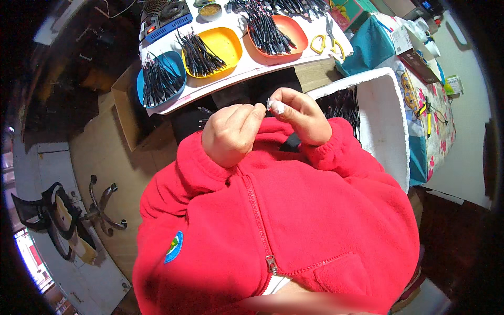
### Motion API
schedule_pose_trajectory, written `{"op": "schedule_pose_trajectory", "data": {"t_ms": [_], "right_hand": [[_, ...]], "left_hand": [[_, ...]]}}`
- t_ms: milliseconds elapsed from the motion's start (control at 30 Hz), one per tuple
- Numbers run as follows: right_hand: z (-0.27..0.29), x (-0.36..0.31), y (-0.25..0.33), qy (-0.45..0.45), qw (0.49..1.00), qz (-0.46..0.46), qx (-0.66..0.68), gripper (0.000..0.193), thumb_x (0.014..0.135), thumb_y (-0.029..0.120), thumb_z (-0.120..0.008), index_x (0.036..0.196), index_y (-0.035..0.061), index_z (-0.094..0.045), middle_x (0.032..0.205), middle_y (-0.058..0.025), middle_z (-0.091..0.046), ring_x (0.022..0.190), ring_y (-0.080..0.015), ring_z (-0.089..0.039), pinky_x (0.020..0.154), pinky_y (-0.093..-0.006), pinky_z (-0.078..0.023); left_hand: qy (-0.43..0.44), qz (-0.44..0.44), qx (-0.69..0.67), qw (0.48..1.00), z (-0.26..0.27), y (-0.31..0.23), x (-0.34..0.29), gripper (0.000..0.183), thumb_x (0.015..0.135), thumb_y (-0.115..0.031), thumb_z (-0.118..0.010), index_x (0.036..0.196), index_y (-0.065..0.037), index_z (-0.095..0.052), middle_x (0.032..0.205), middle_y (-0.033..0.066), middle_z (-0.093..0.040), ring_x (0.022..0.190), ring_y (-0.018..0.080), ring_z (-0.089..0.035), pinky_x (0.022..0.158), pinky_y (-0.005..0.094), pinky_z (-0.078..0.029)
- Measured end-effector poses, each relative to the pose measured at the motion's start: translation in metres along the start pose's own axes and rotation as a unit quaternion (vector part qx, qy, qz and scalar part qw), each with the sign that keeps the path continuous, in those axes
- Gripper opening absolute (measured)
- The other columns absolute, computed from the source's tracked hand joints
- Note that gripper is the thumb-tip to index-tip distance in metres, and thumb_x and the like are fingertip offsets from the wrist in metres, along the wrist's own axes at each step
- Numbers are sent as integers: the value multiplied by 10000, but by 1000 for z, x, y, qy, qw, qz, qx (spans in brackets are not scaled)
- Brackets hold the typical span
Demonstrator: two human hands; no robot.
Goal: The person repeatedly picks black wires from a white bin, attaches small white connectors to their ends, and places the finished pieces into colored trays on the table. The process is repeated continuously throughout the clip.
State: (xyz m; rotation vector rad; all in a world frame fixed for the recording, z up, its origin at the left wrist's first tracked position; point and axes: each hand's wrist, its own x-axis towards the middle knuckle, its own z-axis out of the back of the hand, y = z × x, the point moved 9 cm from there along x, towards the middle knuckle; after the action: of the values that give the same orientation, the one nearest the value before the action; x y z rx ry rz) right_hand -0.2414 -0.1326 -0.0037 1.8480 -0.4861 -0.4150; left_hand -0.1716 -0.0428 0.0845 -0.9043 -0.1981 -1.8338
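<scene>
In front of my chest, my two hands nearly meet at the fingertips. My left hand (pixel 231 134) is closed in a pinch, and whatever it may hold is hidden by the fingers. My right hand (pixel 304 116) pinches a small crumpled white piece (pixel 276 107) between thumb and forefinger; it looks like tape or tissue, too small to name surely. Beyond the hands, bundles of short black cables lie in a blue tray (pixel 181 89), a yellow tray (pixel 229 48) and an orange-red tray (pixel 300 39) along the white table (pixel 257 69).
Yellow-handled scissors (pixel 328 42) lie at the table's right. A white foam box (pixel 386 113) with black cables stands close by my right arm. Pliers (pixel 428 116) rest on a flowered cloth farther right. An open cardboard box (pixel 126 113) and an overturned chair base (pixel 105 207) are left.
</scene>
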Motion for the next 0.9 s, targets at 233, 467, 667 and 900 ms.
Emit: {"op": "schedule_pose_trajectory", "data": {"t_ms": [233, 467, 667, 900], "right_hand": [[2, -5, 14, -34, 989, 87, -113, 152, 923, 141, -605, 992, 7, -581, 854, 0, -566, 744, -60, -512, 643, -241, -442], [-28, -26, 75, -80, 754, 403, -513, 225, 696, 16, -728, 885, 33, -607, 818, -92, -583, 719, -251, -580, 624, -322, -481], [-3, -9, 42, -54, 904, 185, -382, 115, 826, 68, -667, 890, 14, -587, 784, -69, -579, 686, -189, -566, 608, -280, -457], [-7, -7, -1, 63, 993, -59, 75, 147, 926, 133, -592, 991, 2, -579, 887, -5, -585, 816, -70, -541, 751, -215, -448]], "left_hand": [[6, 186, -157, 970, -8, 29, -16, 118, 803, 25, -636, 920, 33, -648, 727, 135, -635, 596, 244, -624, 547, 310, -491], [7, 353, -358, 865, -31, 55, -32, 91, 857, -21, -630, 900, 45, -675, 662, 83, -636, 548, 88, -576, 523, 227, -454], [0, 145, -129, 981, -11, 26, -13, 119, 798, 16, -641, 916, 36, -636, 751, 170, -621, 631, 300, -624, 554, 330, -494], [26, 218, -259, 941, -17, 37, -21, 107, 815, 16, -643, 919, 39, -654, 732, 127, -635, 620, 192, -622, 559, 259, -478]]}}
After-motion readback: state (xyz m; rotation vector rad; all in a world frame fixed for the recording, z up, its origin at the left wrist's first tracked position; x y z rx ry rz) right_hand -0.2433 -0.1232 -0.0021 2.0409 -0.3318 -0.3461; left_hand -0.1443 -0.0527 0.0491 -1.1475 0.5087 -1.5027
